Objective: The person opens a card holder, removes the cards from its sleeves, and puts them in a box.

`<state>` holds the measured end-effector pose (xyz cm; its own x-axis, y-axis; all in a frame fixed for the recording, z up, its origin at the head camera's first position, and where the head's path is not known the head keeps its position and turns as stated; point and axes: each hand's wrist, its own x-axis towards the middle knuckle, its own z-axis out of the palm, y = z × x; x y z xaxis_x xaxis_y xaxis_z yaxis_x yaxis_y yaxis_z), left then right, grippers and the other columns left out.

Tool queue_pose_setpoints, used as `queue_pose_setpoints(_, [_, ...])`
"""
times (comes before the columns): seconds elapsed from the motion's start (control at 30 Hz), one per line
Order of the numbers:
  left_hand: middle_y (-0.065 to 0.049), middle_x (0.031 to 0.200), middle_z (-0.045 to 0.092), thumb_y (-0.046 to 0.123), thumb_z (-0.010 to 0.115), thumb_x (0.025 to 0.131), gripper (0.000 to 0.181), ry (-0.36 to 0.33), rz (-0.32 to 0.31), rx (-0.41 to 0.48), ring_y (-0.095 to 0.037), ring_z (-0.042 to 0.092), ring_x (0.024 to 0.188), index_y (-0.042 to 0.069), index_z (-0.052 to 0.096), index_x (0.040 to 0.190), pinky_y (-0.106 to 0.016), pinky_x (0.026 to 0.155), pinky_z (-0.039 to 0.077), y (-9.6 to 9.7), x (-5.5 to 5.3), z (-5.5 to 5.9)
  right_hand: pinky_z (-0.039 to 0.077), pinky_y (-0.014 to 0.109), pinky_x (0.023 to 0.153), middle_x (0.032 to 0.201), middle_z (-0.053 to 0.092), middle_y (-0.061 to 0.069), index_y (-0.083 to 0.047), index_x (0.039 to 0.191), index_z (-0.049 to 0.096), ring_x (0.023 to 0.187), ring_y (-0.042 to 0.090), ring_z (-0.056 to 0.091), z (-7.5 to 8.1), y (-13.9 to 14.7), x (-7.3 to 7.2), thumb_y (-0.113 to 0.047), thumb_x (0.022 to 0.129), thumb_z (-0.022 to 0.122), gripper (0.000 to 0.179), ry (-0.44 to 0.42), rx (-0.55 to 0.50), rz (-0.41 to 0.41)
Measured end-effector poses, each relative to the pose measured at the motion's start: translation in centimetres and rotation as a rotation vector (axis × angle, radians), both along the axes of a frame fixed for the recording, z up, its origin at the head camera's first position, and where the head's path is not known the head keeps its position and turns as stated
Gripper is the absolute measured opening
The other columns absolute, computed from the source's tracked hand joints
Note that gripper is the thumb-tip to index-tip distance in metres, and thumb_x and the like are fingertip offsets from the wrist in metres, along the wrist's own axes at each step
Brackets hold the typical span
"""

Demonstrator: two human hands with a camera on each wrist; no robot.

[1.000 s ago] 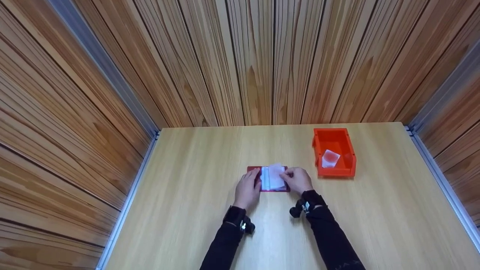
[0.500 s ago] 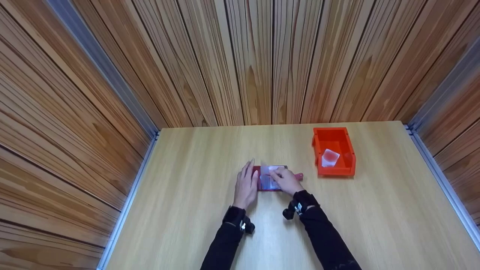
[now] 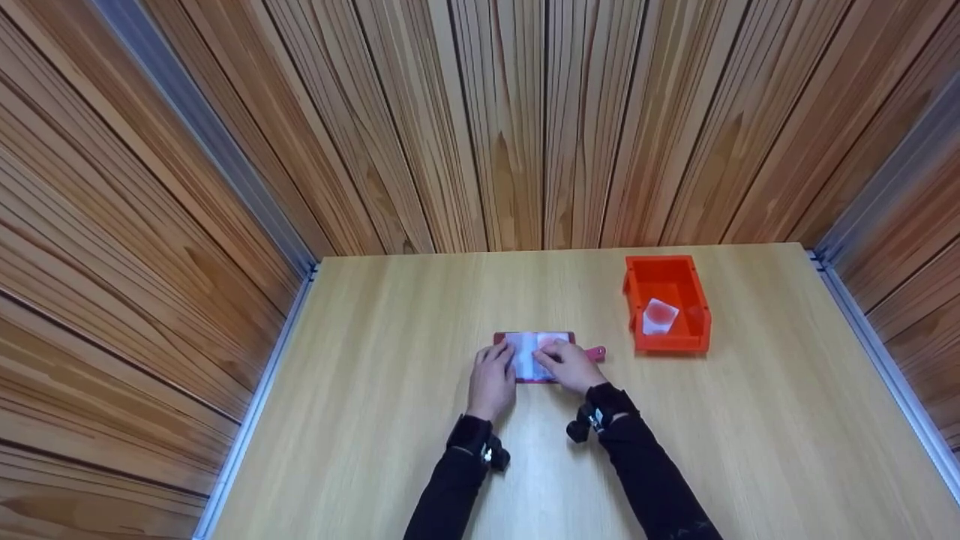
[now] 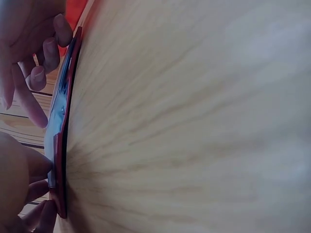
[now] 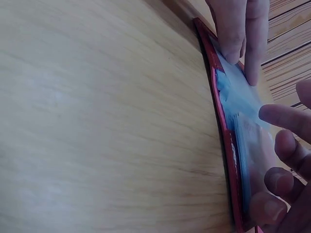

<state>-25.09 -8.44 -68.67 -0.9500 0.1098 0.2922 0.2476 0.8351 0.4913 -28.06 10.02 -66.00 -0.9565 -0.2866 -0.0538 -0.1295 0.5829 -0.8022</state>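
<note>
A red card holder (image 3: 535, 382) lies opened flat on the table, with clear plastic sleeves (image 3: 527, 364) on both sides of its fold. My left hand (image 3: 493, 384) is at its left side; in the right wrist view its straight fingers (image 5: 231, 36) press down on the left sleeve. Over the right half is my right hand (image 3: 576, 369). Its index finger (image 5: 286, 118) reaches onto the sleeves near the fold, while the other fingers hang loosely bent above the thicker stack of sleeves (image 5: 245, 160). A pinkish patch shows through the right sleeve beside that hand.
A pink strap (image 3: 596, 353) sticks out from the holder's right edge. At the back right stands an orange bin (image 3: 672, 343) with a white square bearing a pink round patch (image 3: 660, 316) inside. Wooden panel walls (image 3: 517, 150) enclose the table's back and sides.
My right hand has turned a clear sleeve from the right half to the left and no longer pinches it. My left fingers lifted, then came down on the turned sleeve.
</note>
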Motion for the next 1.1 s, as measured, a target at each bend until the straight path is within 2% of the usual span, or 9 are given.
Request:
queue_pose_setpoints(0.13, [-0.014,0.142,0.065,0.008,0.062,0.099,0.036,-0.026,0.003,-0.002,-0.035,0.057,0.129,0.000,0.068,0.134,-0.044,0.110,0.048,0.2,0.1,0.2,0.049,0.047,0.104,0.115,0.070,0.011,-0.003,0.103,0.079,0.112,0.028,0.064,0.0,0.0,0.1,-0.023,0.104,0.063,0.025,0.007,-0.002,0.001])
queue_pose_setpoints(0.27, [-0.014,0.144,0.064,0.008,0.062,0.099,0.037,-0.055,0.006,0.000,-0.034,0.056,0.131,0.000,0.067,0.135,-0.045,0.111,0.047,0.3,0.2,0.3,0.048,0.048,0.108,0.122,0.070,0.011,-0.004,0.115,0.079,0.118,0.029,0.064,0.0,0.1,0.2,-0.024,0.103,0.064,0.027,-0.027,0.000,-0.026])
queue_pose_setpoints(0.47, [-0.016,0.143,0.064,0.008,0.062,0.099,0.037,-0.040,-0.001,0.005,-0.034,0.057,0.130,-0.001,0.066,0.135,-0.045,0.111,0.048,0.3,0.2,0.1,0.048,0.052,0.108,0.127,0.072,0.017,-0.001,0.125,0.074,0.123,0.035,0.064,-0.1,0.7,0.1,-0.019,0.100,0.068,0.031,0.029,0.029,0.012])
queue_pose_setpoints(0.6, [-0.015,0.144,0.063,0.008,0.062,0.100,0.037,-0.055,0.002,0.015,-0.035,0.056,0.131,0.000,0.066,0.136,-0.045,0.112,0.047,0.2,0.2,0.2,0.047,0.054,0.109,0.135,0.069,0.017,-0.004,0.135,0.068,0.128,0.036,0.062,-0.1,1.5,-0.1,-0.018,0.096,0.074,0.042,0.050,0.121,0.017])
queue_pose_setpoints(0.8, [-0.012,0.148,0.060,0.011,0.061,0.102,0.038,-0.118,0.015,0.021,-0.033,0.054,0.136,0.003,0.064,0.139,-0.044,0.115,0.045,0.2,0.2,0.4,0.041,0.059,0.114,0.149,0.059,0.016,-0.015,0.150,0.056,0.136,0.037,0.056,0.0,2.9,-0.1,-0.033,0.091,0.080,0.066,0.011,0.322,0.006])
queue_pose_setpoints(1.1, [-0.011,0.150,0.059,0.012,0.059,0.104,0.039,-0.138,0.012,-0.005,-0.032,0.053,0.137,0.004,0.062,0.142,-0.043,0.114,0.045,0.1,0.3,0.5,0.046,0.058,0.110,0.148,0.059,0.021,-0.013,0.155,0.049,0.131,0.039,0.059,0.3,5.0,-0.5,-0.040,0.088,0.082,0.079,-0.012,0.342,0.034])
